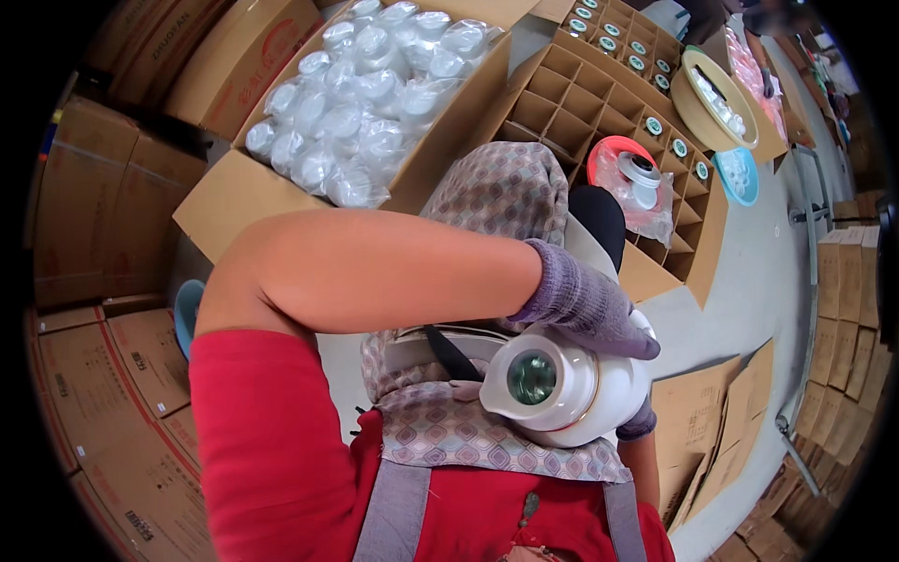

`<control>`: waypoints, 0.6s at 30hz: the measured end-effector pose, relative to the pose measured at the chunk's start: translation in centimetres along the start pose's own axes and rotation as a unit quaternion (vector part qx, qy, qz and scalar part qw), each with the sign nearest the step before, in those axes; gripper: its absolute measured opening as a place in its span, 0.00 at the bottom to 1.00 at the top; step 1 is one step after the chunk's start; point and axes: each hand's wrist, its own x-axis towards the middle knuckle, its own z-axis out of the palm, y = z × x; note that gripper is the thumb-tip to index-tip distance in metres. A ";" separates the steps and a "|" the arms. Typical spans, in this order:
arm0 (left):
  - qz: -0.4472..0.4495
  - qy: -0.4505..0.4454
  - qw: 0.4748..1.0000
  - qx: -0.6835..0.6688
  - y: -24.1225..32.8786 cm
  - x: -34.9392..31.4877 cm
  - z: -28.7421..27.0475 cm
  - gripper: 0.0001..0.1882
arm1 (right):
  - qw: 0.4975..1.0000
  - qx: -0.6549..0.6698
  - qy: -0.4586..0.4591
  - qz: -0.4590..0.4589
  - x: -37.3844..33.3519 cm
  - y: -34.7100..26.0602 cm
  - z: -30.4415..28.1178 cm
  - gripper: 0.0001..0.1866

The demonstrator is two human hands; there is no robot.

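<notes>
Across my lap lies a white thermos jug [611, 391], tilted so its spouted mouth faces up and toward the left. A shiny green glass liner [533, 377] shows inside the mouth. My left hand [599, 304], in a grey-purple knit glove, reaches across and is closed over the jug's upper side toward its base. My right hand [641, 421] is against the jug's lower side near the base; only its gloved wrist end shows, and its fingers are hidden behind the jug. A black strip [453, 352], perhaps the handle, sticks out beside the jug's mouth.
An open carton [412, 192] of plastic-wrapped white pieces stands ahead left. Ahead right, a divided carton [562, 89] holds several jars or bottles, with a red bowl [596, 161] on it. Beyond are a beige tub [688, 103] and a blue basin [740, 178]. Flattened cardboard [698, 412] lies right.
</notes>
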 end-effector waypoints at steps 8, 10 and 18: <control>0.013 0.036 0.997 0.059 1.1 -1.5 1.0 0.37 | 0.998 -0.049 0.024 0.004 -1.8 -0.3 0.0 0.32; 0.003 0.037 0.998 0.058 1.1 -1.8 1.4 0.37 | 0.998 -0.061 0.032 0.010 -2.6 -0.3 0.3 0.32; 0.077 0.062 0.993 0.067 -0.8 -2.1 1.8 0.34 | 0.995 -0.083 0.046 -0.026 -3.0 -0.1 1.4 0.32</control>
